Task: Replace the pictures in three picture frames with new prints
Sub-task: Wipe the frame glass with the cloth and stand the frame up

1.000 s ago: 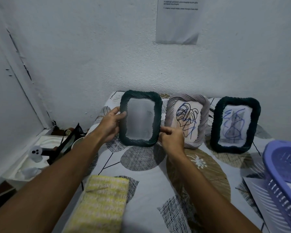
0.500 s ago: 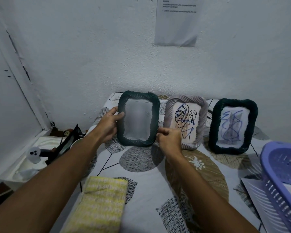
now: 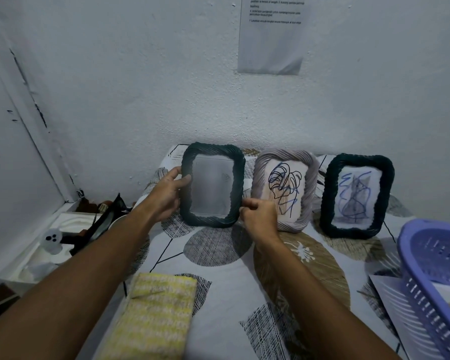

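From the head camera, three picture frames stand in a row on a patterned cloth (image 3: pixel 218 294), close to the white wall (image 3: pixel 140 87). The grey frame (image 3: pixel 285 190) is in the middle and has a black line drawing of a leaf in it. Just left of the grey frame is a dark green frame (image 3: pixel 213 187) with only a plain grey sheet inside. Right of the grey frame stands another dark green frame (image 3: pixel 357 196) with blue scribbles in it. The left hand (image 3: pixel 168 194) grips the left side of the plain green frame, with the thumb on the front and the fingers curled behind. The right hand (image 3: pixel 257 216) sits in front of the grey frame's lower left corner, and its fingers are curled tight, pinching the green frame's lower right edge. Nearer than the grey frame, a yellow striped cloth (image 3: pixel 156 318) lies folded. Far right of the grey frame is a purple basket (image 3: pixel 437 281) resting on some paper prints (image 3: pixel 390 294). A printed sheet (image 3: pixel 270 35) hangs on the wall above the grey frame.
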The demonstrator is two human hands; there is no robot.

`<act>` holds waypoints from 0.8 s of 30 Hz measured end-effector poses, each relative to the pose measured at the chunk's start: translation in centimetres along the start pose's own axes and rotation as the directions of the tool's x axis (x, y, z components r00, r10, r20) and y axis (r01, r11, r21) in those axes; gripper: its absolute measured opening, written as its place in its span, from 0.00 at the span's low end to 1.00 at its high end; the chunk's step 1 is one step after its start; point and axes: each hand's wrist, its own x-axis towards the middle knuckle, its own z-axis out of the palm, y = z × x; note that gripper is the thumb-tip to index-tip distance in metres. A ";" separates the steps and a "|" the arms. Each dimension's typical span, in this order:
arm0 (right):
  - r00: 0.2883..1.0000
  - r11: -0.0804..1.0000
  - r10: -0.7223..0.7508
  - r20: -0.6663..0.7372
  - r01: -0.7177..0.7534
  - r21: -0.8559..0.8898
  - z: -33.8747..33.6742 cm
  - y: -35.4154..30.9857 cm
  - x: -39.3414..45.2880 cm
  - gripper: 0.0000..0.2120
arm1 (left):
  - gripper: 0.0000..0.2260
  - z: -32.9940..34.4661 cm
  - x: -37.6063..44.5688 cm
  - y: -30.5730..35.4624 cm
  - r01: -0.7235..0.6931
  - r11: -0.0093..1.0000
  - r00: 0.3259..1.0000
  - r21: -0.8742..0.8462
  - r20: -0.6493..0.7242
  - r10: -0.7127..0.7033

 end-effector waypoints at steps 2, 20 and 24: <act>1.000 1.000 0.000 0.005 0.000 -0.016 -0.1 -0.2 -0.1 0.15 | 0.12 -0.1 -0.1 0.2 0.013 1.000 1.000 0.025 -0.005 -0.013; 0.958 0.989 -0.133 -0.252 0.110 -0.102 -9.8 -1.7 -1.6 0.13 | 0.08 9.0 -6.7 1.3 -0.401 0.655 0.865 0.641 0.029 0.502; 0.969 0.992 -0.078 -0.235 0.052 -0.114 -11.5 -1.1 -0.9 0.09 | 0.16 14.1 -6.7 -2.1 -0.254 0.715 0.959 0.651 0.074 0.273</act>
